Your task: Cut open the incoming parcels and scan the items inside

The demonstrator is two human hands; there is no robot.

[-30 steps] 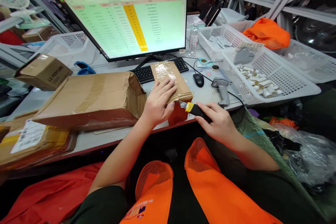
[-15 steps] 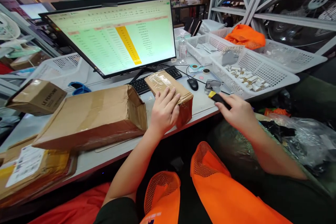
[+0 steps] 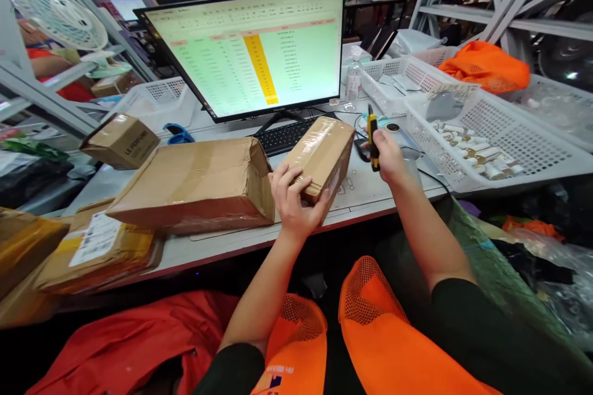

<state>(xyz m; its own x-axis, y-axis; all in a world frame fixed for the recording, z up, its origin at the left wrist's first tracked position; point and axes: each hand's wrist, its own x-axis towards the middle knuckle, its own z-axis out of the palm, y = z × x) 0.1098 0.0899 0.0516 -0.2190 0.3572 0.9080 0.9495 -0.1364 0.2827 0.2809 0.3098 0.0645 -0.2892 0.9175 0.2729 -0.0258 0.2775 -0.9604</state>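
My left hand grips the near end of a small taped cardboard parcel and holds it tilted up off the desk. My right hand is closed round a yellow and black utility knife, held upright just right of the parcel, above the mouse and scanner area. A larger dented cardboard box lies on the desk directly left of the parcel, almost touching it.
A monitor with a green spreadsheet and a keyboard stand behind the parcel. White mesh baskets with small boxes fill the right side. More parcels and a small brown box lie at the left. Orange bags lie below the desk.
My left hand has lifted and turned the small parcel, which lay flat before. My right hand has raised the knife from the desk edge and now holds it upright beside the parcel.
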